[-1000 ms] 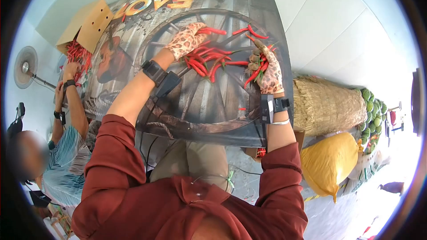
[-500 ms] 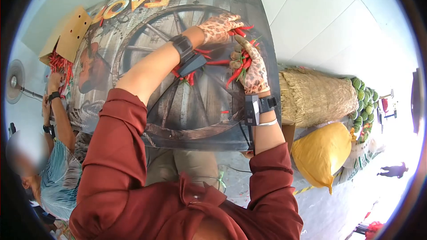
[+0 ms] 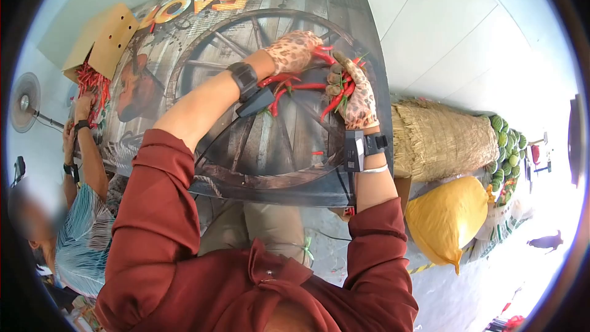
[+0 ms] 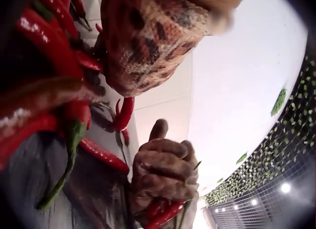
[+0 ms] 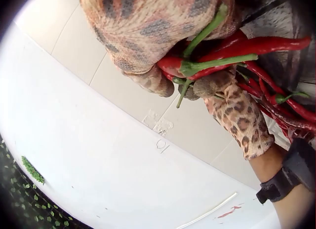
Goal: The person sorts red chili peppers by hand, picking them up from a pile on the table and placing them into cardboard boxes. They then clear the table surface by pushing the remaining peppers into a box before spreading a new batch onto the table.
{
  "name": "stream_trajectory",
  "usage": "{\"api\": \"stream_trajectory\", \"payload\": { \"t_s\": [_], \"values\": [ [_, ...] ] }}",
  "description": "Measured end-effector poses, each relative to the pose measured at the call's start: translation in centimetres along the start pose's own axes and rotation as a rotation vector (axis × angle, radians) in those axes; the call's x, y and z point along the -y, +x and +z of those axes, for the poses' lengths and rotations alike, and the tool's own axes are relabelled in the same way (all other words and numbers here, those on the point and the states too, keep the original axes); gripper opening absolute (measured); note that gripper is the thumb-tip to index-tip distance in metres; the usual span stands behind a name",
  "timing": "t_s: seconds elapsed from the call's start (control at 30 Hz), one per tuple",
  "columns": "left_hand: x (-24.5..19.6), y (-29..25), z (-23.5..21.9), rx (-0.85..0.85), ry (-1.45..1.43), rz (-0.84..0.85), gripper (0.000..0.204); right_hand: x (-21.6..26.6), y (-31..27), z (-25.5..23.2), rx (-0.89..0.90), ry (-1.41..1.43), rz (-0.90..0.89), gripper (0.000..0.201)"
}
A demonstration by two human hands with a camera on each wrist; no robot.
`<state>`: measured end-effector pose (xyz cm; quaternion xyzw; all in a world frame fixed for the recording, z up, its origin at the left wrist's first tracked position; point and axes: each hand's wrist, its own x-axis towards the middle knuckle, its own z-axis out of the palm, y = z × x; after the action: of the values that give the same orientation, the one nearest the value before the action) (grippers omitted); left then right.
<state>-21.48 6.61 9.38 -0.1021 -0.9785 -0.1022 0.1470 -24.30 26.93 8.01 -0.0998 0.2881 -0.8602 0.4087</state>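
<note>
In the head view my gloved left hand (image 3: 294, 51) holds red chili peppers (image 3: 322, 55) at its fingertips, above the table near the right hand. Its fingers are mostly hidden behind the glove's back. My gloved right hand (image 3: 359, 101) grips a bunch of red chili peppers (image 5: 247, 49) with green stems, fingers curled round them and thumb upright. In the right wrist view the left hand's fingertips come right up to this bunch. A loose pile of chili peppers (image 4: 54, 46) lies below the left forearm, partly covered by it in the head view.
A wheel-printed table (image 3: 289, 141) carries a small red piece (image 3: 317, 153) near its front. At the far left, another person's hand (image 3: 85, 106) is at chilies spilling from a cardboard box (image 3: 107, 40). A straw roll (image 3: 442, 138) and a yellow sack (image 3: 452, 218) stand right.
My left hand has moved right across the table toward the right hand. The loose chilies that lay apart at the far right are now in its fingers. The right hand keeps its bunch.
</note>
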Motion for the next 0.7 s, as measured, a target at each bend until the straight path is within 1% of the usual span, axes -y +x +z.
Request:
{"api": "stream_trajectory", "payload": {
  "t_s": [0.03,0.1,0.13,0.17,0.23,0.27,0.3,0.37,0.4,0.43,0.47,0.5,0.53,0.57,0.63,0.67,0.7],
  "values": [
    [0.6,-0.3,0.0,-0.002,0.004,-0.002,0.032,0.0,-0.1,0.1,-0.027,-0.014,-0.013,0.029],
    [0.8,-0.8,-1.3,0.001,-0.232,-0.236,0.035,0.0,-0.1,0.2,-0.018,-0.029,-0.007,0.03],
    [1.1,-2.2,-1.9,-0.091,-0.328,-0.198,0.043,0.0,-0.1,0.3,-0.015,-0.041,-0.003,0.031],
    [0.4,-2.6,-2.1,-0.089,-0.323,-0.199,0.043,0.0,-0.1,0.2,-0.012,-0.036,-0.003,0.031],
    [-1.1,-3.1,-2.3,-0.236,-0.391,-0.301,0.043,-0.1,0.0,0.2,-0.01,-0.078,0.009,0.03],
    [-2.3,-2.9,-3.9,-0.112,-0.528,-0.339,0.042,-0.1,0.1,0.2,-0.007,-0.078,0.011,0.03],
    [-2.4,-2.8,-3.4,-0.114,-0.528,-0.341,0.042,-0.2,0.0,0.3,-0.042,-0.116,0.009,0.03],
    [-2.4,-2.6,-1.4,-0.211,-0.535,-0.319,0.042,-0.1,-0.1,0.4,-0.078,-0.16,0.009,0.03],
    [-3.6,-2.8,-0.6,-0.345,-0.423,-0.303,0.042,-0.2,-0.3,0.6,-0.06,-0.187,-0.01,0.028],
    [-4.3,-2.8,-0.3,-0.347,-0.427,-0.308,0.042,-0.3,-0.4,0.7,-0.04,-0.213,-0.026,0.026],
    [-4.9,-2.8,-0.2,-0.315,-0.409,-0.243,0.043,-0.3,-0.5,0.8,-0.039,-0.216,-0.019,0.026],
    [-5.9,-3.0,-0.8,-0.285,-0.39,-0.18,0.044,-0.3,-0.5,0.7,-0.068,-0.225,-0.037,0.024],
    [-7.0,-3.3,-1.3,-0.236,-0.321,-0.18,0.045,-0.3,-0.5,0.7,-0.095,-0.233,-0.054,0.023],
    [-7.7,-3.3,-1.7,-0.259,-0.284,-0.173,0.044,-0.3,-0.5,0.8,-0.09,-0.234,-0.045,0.023],
    [-8.5,-3.5,-2.1,-0.244,-0.304,-0.187,0.042,-0.2,-0.5,0.9,-0.074,-0.254,-0.061,0.02],
    [-8.7,-3.9,-2.0,-0.276,-0.336,-0.157,0.041,-0.3,-0.6,1.1,-0.066,-0.215,-0.061,0.022],
    [-8.7,-4.1,-1.9,-0.276,-0.335,-0.163,0.041,-0.4,-0.6,1.0,-0.064,-0.215,-0.055,0.022]
  ]
}}
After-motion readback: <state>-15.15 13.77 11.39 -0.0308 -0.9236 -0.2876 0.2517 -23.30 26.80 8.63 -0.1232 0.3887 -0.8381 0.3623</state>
